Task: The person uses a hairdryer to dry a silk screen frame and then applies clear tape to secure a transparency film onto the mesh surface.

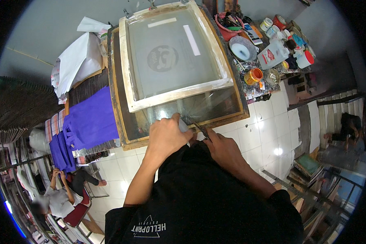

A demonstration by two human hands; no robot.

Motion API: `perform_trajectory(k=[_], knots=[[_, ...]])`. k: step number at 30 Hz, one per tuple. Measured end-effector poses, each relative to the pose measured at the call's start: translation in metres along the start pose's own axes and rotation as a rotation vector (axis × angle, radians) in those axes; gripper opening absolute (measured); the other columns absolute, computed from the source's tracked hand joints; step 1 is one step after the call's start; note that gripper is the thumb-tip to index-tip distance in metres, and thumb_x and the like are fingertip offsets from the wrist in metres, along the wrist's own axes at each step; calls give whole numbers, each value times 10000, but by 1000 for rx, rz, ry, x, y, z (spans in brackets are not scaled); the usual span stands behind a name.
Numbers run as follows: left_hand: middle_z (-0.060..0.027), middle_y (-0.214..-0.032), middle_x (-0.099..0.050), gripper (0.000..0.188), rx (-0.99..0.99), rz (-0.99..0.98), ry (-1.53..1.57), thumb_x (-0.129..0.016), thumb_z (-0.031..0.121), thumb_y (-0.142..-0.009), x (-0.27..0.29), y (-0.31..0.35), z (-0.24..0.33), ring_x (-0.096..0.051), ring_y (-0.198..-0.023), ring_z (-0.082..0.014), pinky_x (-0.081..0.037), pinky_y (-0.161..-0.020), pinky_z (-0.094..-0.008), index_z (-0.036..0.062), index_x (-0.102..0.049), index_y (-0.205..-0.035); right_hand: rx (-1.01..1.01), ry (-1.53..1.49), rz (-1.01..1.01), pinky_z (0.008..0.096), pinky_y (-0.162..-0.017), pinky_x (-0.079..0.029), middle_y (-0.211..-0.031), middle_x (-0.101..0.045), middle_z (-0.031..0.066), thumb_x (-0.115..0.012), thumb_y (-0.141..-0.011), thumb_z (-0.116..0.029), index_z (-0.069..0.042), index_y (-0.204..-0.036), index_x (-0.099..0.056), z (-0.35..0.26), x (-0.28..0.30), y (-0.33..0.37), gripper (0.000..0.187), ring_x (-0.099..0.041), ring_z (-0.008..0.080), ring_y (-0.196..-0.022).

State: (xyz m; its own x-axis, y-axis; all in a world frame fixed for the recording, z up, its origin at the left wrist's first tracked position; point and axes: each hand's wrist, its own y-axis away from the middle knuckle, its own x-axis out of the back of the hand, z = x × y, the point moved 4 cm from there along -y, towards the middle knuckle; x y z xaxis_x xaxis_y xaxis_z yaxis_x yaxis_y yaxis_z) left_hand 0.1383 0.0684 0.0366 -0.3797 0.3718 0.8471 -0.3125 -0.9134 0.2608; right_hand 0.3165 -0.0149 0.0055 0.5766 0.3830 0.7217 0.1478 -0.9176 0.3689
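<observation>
My left hand (168, 136) is closed at the near edge of the glass-topped table, gripping a small translucent whitish piece (183, 125). Close to its right, my right hand (223, 150) wraps round a dark, thin-bladed tool (201, 129). The blade points up and left toward the whitish piece; the grip is hidden, so I cannot tell its exact kind. Beyond both hands, a wood-framed printing screen (179, 95) lies on the table, apart from my fingers. Its grey mesh (158, 81) bears a round dark design and two white strips.
Purple cloth (91, 118) and white paper (79, 57) lie to the left. At right, a side table holds a grey bowl (243, 49), an orange jar (253, 76), a plastic jug (272, 55) and a phone (253, 34). People sit at far left and far right.
</observation>
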Motion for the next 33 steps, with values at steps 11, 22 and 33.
perform_trajectory(k=[11, 22, 33], knots=[[-281, -763, -715, 485, 55, 11, -22, -758, 390, -766, -4, 2, 1, -728, -782, -442, -583, -766, -515, -31, -709, -1002, -176, 48, -82, 522, -743, -565, -925, -720, 248, -592, -1036, -270, -43, -1344, -541, 4, 43, 30, 385, -716, 449, -852], [-319, -823, -714, 612, 58, -14, 23, -776, 389, -763, 2, -1, 0, -731, -832, -462, -584, -802, -512, -32, -714, -1202, -140, -857, 428, 266, -598, -492, -884, -650, 34, -588, -1012, -58, -43, -1526, -493, 115, 119, -26, 523, -604, 113, -679], [-283, -835, -732, 636, 36, -60, 35, -806, 408, -775, 6, -2, -6, -734, -794, -450, -587, -784, -516, 44, -688, -1283, 149, -1130, 827, 313, -777, -512, -1044, -702, 45, -674, -977, -65, -37, -1219, -623, 215, 307, -285, 250, -640, 137, -896]])
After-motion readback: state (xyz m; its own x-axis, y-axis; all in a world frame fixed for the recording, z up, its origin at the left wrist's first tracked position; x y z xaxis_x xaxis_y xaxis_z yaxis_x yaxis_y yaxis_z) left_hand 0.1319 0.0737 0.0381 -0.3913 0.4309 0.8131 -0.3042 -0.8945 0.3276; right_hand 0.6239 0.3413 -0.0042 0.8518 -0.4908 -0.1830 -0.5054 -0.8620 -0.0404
